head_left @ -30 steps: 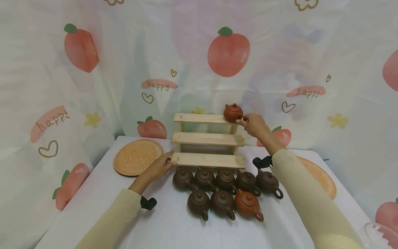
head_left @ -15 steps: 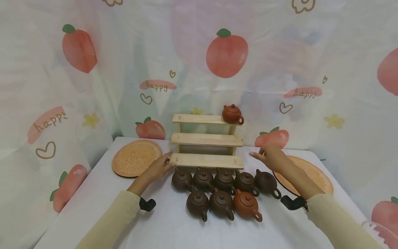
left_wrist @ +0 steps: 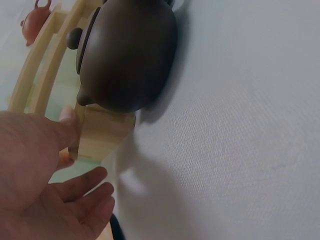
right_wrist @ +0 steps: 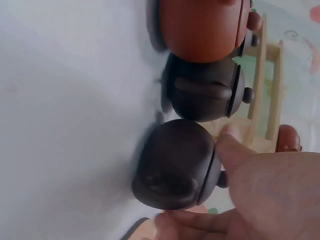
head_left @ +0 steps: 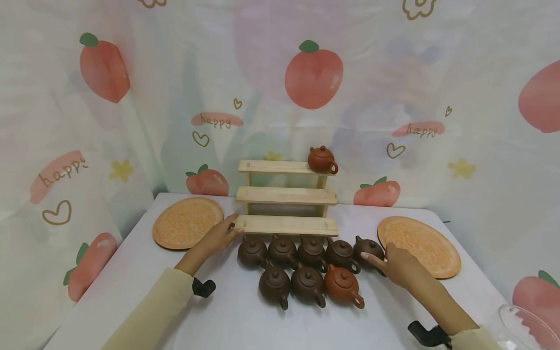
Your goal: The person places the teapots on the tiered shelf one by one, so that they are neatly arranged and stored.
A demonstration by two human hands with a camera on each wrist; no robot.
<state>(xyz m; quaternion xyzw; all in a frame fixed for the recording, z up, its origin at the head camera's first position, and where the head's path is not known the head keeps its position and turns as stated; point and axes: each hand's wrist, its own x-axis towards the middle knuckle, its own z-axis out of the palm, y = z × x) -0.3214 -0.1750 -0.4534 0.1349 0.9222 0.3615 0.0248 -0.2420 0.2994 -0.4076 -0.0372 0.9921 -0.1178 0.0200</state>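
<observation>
In the head view, my left hand [head_left: 217,236] pinches the left end of the lowest board of a three-step wooden shelf [head_left: 286,224]; the left wrist view shows thumb and forefinger at that end. My right hand [head_left: 399,265] is around the rightmost dark brown teapot [head_left: 365,249], thumb on one side and fingers on the other. This pot still stands on the table. On the top board's right end sits a reddish-brown teapot [head_left: 321,159]. Several more dark teapots [head_left: 312,251] stand in two rows before the shelf, with one reddish-brown teapot [head_left: 341,284] at the front right.
Round orange-patterned mats lie on both sides, a left mat [head_left: 188,221] and a right mat [head_left: 420,245]. A clear container [head_left: 520,325] stands at the lower right corner. A fruit-printed cloth [head_left: 262,58] hangs behind the white table [head_left: 245,323].
My right hand has let go of the reddish-brown teapot on the top board and come down to the rightmost dark teapot. The left hand has stayed at the shelf's end.
</observation>
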